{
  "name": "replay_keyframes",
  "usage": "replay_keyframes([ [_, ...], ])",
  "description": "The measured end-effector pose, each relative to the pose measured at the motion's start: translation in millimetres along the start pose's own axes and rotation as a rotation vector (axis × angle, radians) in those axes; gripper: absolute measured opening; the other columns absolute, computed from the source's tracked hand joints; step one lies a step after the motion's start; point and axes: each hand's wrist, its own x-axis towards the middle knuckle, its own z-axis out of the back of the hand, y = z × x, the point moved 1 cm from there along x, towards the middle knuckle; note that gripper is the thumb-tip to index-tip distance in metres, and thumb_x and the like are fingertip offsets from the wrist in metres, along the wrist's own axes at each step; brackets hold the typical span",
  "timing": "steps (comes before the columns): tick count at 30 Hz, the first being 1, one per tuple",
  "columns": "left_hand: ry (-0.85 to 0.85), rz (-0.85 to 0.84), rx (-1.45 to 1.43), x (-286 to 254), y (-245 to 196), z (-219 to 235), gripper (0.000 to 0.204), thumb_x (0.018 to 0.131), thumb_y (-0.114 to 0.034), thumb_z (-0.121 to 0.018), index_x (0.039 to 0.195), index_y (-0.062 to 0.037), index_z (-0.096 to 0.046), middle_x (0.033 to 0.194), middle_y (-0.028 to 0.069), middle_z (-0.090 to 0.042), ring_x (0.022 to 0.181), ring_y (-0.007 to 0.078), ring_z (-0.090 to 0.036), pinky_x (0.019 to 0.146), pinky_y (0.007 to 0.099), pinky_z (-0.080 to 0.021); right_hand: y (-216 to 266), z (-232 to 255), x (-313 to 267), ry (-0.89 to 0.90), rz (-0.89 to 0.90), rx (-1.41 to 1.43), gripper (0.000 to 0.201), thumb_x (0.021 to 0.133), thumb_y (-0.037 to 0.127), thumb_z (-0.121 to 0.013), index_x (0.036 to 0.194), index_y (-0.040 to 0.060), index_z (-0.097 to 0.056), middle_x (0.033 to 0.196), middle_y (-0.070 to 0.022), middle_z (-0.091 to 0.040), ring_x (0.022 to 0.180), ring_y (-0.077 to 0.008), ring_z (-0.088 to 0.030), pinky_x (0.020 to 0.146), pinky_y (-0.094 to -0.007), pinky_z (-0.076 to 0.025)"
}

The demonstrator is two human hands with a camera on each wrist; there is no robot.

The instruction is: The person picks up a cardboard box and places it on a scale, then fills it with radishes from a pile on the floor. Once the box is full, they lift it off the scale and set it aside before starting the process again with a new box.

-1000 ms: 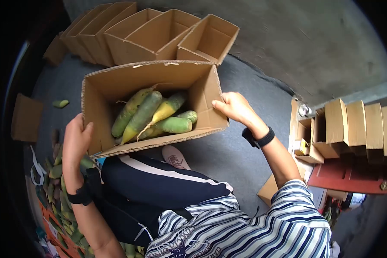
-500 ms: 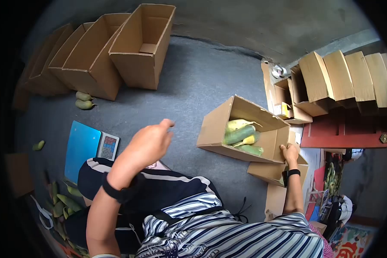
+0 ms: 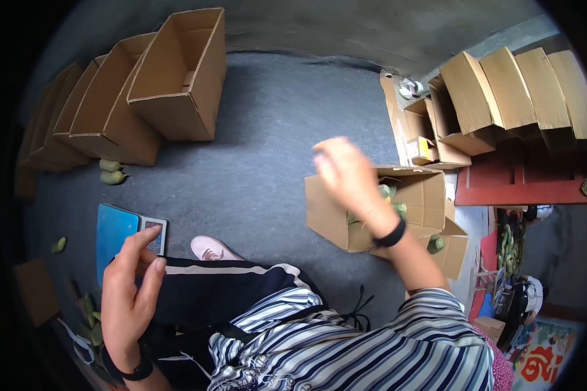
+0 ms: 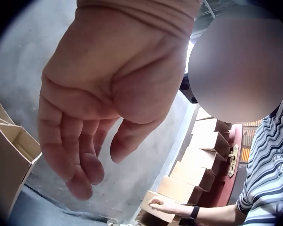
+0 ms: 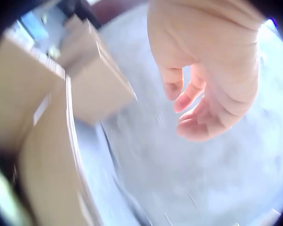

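Note:
In the head view my left hand (image 3: 129,293) is raised near the blue scale (image 3: 117,231), fingers loosely bent, holding nothing. My right hand (image 3: 352,179) hangs blurred in the air over the left part of a cardboard box (image 3: 326,212) with green radishes (image 3: 399,210) in it, partly hidden by that forearm. Both hands are empty in the wrist views too: the left hand (image 4: 113,84) has relaxed fingers, and the right hand (image 5: 212,75) has its fingers softly bent beside a box wall (image 5: 52,155).
Tall open boxes (image 3: 199,111) stand at the upper left, with two radishes (image 3: 113,177) below them. More boxes (image 3: 469,98) line the right side by a red door (image 3: 502,176). A shoe (image 3: 212,249) rests on the floor, and a person (image 3: 533,296) is at the far right.
The radish box went from between both hands to the floor at the right. The left hand let go first; the right hand has since released it and moved up and left. The left hand has lowered.

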Motion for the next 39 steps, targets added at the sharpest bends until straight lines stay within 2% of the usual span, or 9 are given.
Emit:
replay_keyframes([
  [1, -0.042, 0.006, 0.026, -6, -2, 5, 0.035, 0.084, 0.006, -0.058, 0.119, 0.0038, -0.056, 0.068, 0.0068, -0.052, 0.063, 0.0138, -0.052, 0.061, 0.0264, -0.042, 25, -42, -16, 0.15, 0.048, 0.103, 0.025, 0.09, 0.021, -0.057, 0.106, 0.0027, -0.06, 0.106, -0.0174, -0.061, 0.1, -0.034, -0.06, 0.087, -0.0431, -0.048],
  [4, -0.104, 0.043, 0.082, -34, 4, 23, 0.037, 0.086, 0.005, -0.055, 0.123, 0.0035, -0.054, 0.074, 0.0075, -0.053, 0.067, 0.0134, -0.052, 0.063, 0.0261, -0.043, 39, -141, -59, 0.493, -0.196, 0.295, 0.047, 0.089, 0.024, -0.06, 0.128, 0.0022, -0.048, 0.128, -0.0213, -0.051, 0.119, -0.0377, -0.051, 0.1, -0.0432, -0.043],
  [7, -0.175, 0.139, 0.138, -68, 16, 41, 0.032, 0.094, -0.002, -0.05, 0.126, 0.0002, -0.055, 0.082, 0.0054, -0.053, 0.073, 0.0114, -0.054, 0.069, 0.0247, -0.044, -5, -190, -81, 0.441, -0.428, 0.104, 0.056, 0.086, 0.024, -0.063, 0.133, 0.0008, -0.044, 0.134, -0.023, -0.047, 0.123, -0.0388, -0.047, 0.102, -0.0454, -0.041],
  [10, -0.127, 0.178, 0.078, -93, 14, 58, 0.032, 0.097, -0.004, -0.052, 0.129, -0.0022, -0.054, 0.091, 0.005, -0.055, 0.075, 0.0098, -0.049, 0.066, 0.0214, -0.043, -35, -181, -88, 0.399, -0.487, -0.194, 0.055, 0.084, 0.023, -0.064, 0.131, 0.0009, -0.047, 0.138, -0.0221, -0.044, 0.124, -0.0371, -0.046, 0.104, -0.0436, -0.039],
  [13, -0.172, 0.236, 0.17, -108, 30, 52, 0.032, 0.096, -0.003, -0.051, 0.128, -0.0001, -0.054, 0.084, 0.0043, -0.054, 0.072, 0.0115, -0.051, 0.068, 0.0232, -0.043, -47, -176, -89, 0.349, -0.482, -0.3, 0.052, 0.084, 0.022, -0.063, 0.129, -0.0008, -0.049, 0.14, -0.0223, -0.042, 0.128, -0.0368, -0.042, 0.106, -0.043, -0.037],
  [19, -0.112, 0.225, 0.172, -122, 25, 37, 0.035, 0.091, -0.001, -0.054, 0.126, 0.0038, -0.052, 0.078, 0.0056, -0.049, 0.072, 0.0144, -0.049, 0.07, 0.0259, -0.041, -70, -171, -82, 0.349, -0.519, -0.239, 0.047, 0.085, 0.018, -0.061, 0.124, -0.0055, -0.051, 0.141, -0.0237, -0.041, 0.128, -0.0367, -0.041, 0.107, -0.0416, -0.036],
  [24, -0.099, 0.252, 0.227, -130, 15, 43, 0.033, 0.095, -0.005, -0.057, 0.128, -0.002, -0.055, 0.087, 0.0064, -0.057, 0.072, 0.0141, -0.053, 0.065, 0.0254, -0.046, -92, -147, -62, 0.384, -0.54, -0.228, 0.045, 0.085, 0.018, -0.061, 0.121, -0.0079, -0.054, 0.138, -0.0247, -0.044, 0.127, -0.0381, -0.043, 0.108, -0.0421, -0.036],
  [34, -0.124, 0.377, 0.287, -163, 18, 51, 0.033, 0.093, -0.007, -0.059, 0.126, -0.0036, -0.057, 0.086, 0.0096, -0.06, 0.073, 0.0166, -0.056, 0.064, 0.0274, -0.047, -136, -130, -28, 0.671, -0.348, -0.567, 0.038, 0.083, 0.023, -0.057, 0.109, -0.003, -0.064, 0.131, -0.0191, -0.054, 0.12, -0.0324, -0.05, 0.104, -0.0375, -0.039],
  [39, -0.137, 0.43, 0.294, -180, 16, 57, 0.031, 0.094, -0.007, -0.058, 0.125, -0.0031, -0.057, 0.086, 0.0092, -0.059, 0.072, 0.0155, -0.055, 0.064, 0.0279, -0.047, -155, -126, -39, 0.66, -0.261, -0.696, 0.034, 0.081, 0.019, -0.055, 0.106, -0.0011, -0.066, 0.128, -0.0165, -0.056, 0.116, -0.0303, -0.051, 0.102, -0.036, -0.04],
])
